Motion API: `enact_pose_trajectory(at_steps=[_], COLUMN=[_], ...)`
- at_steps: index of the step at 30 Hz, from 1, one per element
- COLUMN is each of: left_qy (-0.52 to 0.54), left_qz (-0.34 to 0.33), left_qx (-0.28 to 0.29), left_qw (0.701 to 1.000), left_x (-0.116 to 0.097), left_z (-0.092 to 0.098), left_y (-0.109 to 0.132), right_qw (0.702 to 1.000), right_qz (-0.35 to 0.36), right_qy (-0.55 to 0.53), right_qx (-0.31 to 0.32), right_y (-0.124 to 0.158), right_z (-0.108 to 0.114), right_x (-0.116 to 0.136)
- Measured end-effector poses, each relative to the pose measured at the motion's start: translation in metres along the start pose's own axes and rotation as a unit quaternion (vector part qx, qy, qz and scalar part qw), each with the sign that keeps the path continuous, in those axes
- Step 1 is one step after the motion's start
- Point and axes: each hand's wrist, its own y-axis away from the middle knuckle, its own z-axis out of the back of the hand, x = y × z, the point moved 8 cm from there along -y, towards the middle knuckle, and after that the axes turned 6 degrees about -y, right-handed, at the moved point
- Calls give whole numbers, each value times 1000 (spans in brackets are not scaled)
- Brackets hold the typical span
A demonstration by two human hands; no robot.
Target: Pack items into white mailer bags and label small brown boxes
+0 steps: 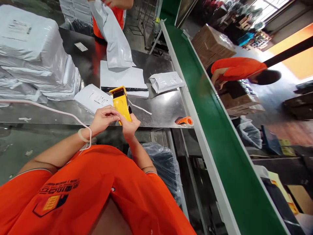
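Note:
Both my hands hold a yellow handheld scanner (121, 102) above the near edge of the steel table (161, 111). My right hand (130, 125) grips its lower end from below, fingers wrapped round it. My left hand (104, 118) is curled against its left side, fingertips on the casing. A white cord (49, 109) loops round my left wrist. A thin white strip (140, 108) trails from the scanner to the right. A flat white parcel with a label (94, 98) lies just behind my hands.
Grey poly mailers (34, 55) are stacked at the left. A white mailer (123, 80) and a small wrapped packet (166, 81) lie further back. An orange tape roll (184, 121) sits by the green conveyor belt (215, 130). One person in orange holds a bag (112, 36) across the table; another (239, 70) bends over boxes.

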Motion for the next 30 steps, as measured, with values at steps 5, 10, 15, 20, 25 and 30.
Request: enact_pose_trajectory(at_steps=[5, 10, 15, 20, 25, 30], left_qy=[10, 15, 18, 39, 66, 69], left_qz=[2, -7, 15, 55, 103, 99], left_qx=[4, 5, -4, -20, -31, -17], left_qw=[1000, 1000, 1000, 998, 992, 993], left_x=[-1, 0, 4, 12, 21, 15], left_z=[0, 1, 2, 1, 0, -4], left_y=[1, 1, 0, 1, 1, -1], right_qw=[998, 997, 992, 989, 991, 991], right_qz=[26, 45, 83, 70, 31, 11], right_qy=[30, 51, 89, 119, 114, 117], right_qx=[-51, -44, -42, -58, -64, -59], right_y=[0, -2, -3, -5, -8, -10], right_z=[9, 9, 7, 6, 7, 6], right_x=[4, 10, 14, 14, 14, 10])
